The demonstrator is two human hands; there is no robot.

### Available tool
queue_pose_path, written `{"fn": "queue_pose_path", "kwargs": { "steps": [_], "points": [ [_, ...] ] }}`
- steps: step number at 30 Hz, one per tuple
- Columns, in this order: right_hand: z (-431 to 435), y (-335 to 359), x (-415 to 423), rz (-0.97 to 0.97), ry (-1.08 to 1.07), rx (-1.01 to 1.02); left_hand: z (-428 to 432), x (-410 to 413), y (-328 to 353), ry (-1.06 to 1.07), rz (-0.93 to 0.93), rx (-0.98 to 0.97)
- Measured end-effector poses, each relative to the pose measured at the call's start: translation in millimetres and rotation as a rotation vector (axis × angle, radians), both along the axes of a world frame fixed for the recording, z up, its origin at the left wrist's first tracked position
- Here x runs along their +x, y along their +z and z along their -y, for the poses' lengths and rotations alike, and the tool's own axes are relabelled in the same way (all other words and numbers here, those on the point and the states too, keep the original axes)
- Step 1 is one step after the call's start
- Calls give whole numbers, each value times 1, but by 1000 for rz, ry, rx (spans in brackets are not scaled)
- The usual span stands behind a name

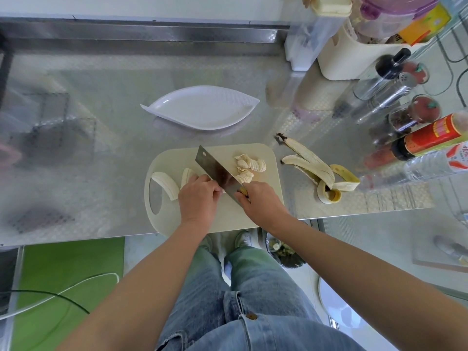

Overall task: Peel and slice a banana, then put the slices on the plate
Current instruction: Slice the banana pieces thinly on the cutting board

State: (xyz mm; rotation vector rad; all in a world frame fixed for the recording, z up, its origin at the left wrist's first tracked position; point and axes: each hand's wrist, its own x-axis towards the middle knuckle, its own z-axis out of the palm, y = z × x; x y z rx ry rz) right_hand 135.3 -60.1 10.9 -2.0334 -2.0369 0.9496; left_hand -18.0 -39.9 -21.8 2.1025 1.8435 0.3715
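Now the left hand point(198, 196) is pinching a peeled banana piece point(188, 176) with curled fingers. The right hand point(260, 198) is holding the cleaver point(215, 168) by the handle, its grip wrapped round, and the blade is standing just beside the left knuckles. That closeness is looking like the main danger: the soft fruit could slip and a fingertip could come under the edge. Slices point(249, 165) are lying right of the blade on the cutting board point(228, 216), which is sitting at the near edge of the counter point(88, 148) and could tip if pressed there. Beyond it the plate point(202, 88) is standing with open room around.
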Motion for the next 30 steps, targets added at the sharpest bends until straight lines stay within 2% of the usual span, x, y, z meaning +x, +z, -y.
{"fn": "queue_pose_path", "kwargs": {
  "steps": [6, 11, 30],
  "points": [
    [-1, -7, -2, -3, -24, -33, 0, 1, 0, 1, 16, -3],
    [-2, -3, -2, -63, -90, 15, -1, 2, -1, 11, 7, 12],
    [-1, -5, 0, 1, 16, -18, -1, 3, -2, 26, -45, -8]
  ]
}}
